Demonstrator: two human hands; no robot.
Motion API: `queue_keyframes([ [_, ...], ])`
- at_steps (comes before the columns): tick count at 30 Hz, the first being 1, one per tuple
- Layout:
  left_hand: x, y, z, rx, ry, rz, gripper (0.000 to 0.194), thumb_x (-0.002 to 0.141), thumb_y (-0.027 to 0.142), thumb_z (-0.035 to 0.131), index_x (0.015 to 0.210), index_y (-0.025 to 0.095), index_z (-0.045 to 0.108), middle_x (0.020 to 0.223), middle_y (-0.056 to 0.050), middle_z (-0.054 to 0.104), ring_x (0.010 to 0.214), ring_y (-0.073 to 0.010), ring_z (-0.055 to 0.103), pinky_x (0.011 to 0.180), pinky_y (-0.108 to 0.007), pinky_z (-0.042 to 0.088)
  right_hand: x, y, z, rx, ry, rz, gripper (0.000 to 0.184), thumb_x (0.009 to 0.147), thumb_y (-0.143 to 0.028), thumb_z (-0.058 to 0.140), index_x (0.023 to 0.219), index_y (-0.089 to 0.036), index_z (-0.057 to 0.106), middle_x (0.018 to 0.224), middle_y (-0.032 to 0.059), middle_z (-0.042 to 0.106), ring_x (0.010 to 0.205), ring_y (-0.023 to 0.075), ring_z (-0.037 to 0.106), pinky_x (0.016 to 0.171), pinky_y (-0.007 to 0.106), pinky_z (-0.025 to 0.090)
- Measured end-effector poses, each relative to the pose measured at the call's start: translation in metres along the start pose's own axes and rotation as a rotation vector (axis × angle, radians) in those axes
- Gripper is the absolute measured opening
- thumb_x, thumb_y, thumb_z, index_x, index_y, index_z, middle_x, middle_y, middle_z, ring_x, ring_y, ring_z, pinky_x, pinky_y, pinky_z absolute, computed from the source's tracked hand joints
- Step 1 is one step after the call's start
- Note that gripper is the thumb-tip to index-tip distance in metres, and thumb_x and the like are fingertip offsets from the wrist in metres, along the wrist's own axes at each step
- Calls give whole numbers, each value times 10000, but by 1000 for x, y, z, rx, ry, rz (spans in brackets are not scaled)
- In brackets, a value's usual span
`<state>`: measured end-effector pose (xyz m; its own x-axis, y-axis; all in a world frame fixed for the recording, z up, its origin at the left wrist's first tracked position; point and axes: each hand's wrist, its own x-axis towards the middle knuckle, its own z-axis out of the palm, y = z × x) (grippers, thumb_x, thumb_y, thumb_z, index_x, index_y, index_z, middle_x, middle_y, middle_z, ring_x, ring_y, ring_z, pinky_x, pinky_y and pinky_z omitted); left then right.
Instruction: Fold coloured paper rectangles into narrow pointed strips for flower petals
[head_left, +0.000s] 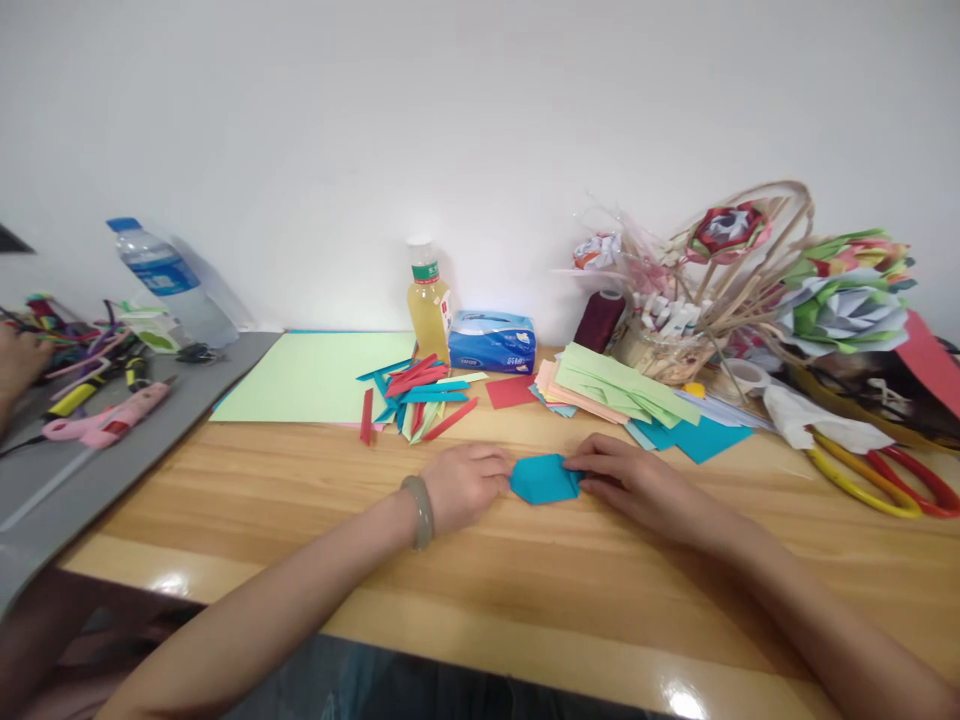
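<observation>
Blue paper (546, 480) lies between right grip (636, 483), pinching its edge, and left grip (465, 487), closure unclear.

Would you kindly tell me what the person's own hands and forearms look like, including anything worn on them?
The left hand is ungloved, with a smooth, rounded, greyish-green bangle at its wrist. The right hand is also ungloved, with nothing visible around its wrist. No sleeve shows on the left forearm or right forearm.
</observation>
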<state>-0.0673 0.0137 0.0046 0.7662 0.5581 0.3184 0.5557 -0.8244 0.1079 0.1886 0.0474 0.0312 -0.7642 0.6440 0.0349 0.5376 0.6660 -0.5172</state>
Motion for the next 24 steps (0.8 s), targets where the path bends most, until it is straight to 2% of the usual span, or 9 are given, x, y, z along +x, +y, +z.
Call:
queue_keyframes([
  [5,3,13,2,105,-2,-9,292,913,214,361,881,132,639,876,-77,653,822,-182,592,730,-302,519,-2,-8,7,-120,48,3,271,869,-185,408,1072,-190,587,993,103,586,903,219,555,773,363,452],
  [8,2,13,5,109,31,-1,294,936,259,358,920,135,623,898,-70,654,823,-164,604,742,-287,517,-2,-9,8,-99,78,53,190,853,-180,435,985,-188,571,931,79,602,835,200,566,721,336,463],
  [10,0,10,7,108,73,19,288,938,282,374,909,136,620,903,-60,661,828,-154,611,746,-271,516,-1,-9,7,-87,67,18,158,859,-186,428,909,-193,578,902,68,597,807,189,566,705,323,463],
  [13,-2,8,9,155,135,50,280,935,258,387,838,145,624,856,-41,671,772,-142,618,684,-250,518,-1,-9,5,-85,45,-53,161,861,-196,433,873,-194,594,937,75,585,841,192,566,736,325,460],
  [18,-1,11,12,259,189,76,259,913,176,408,747,153,605,761,-26,658,683,-129,613,612,-241,505,-1,-8,3,-77,23,-49,137,840,-222,492,933,-188,586,966,79,567,851,192,563,736,321,465],
  [24,0,13,10,197,149,-22,257,908,179,386,770,157,601,761,-26,649,691,-129,612,599,-237,489,1,-2,7,-87,46,-85,155,870,-251,473,935,-192,600,950,79,574,846,187,564,729,309,459],
])
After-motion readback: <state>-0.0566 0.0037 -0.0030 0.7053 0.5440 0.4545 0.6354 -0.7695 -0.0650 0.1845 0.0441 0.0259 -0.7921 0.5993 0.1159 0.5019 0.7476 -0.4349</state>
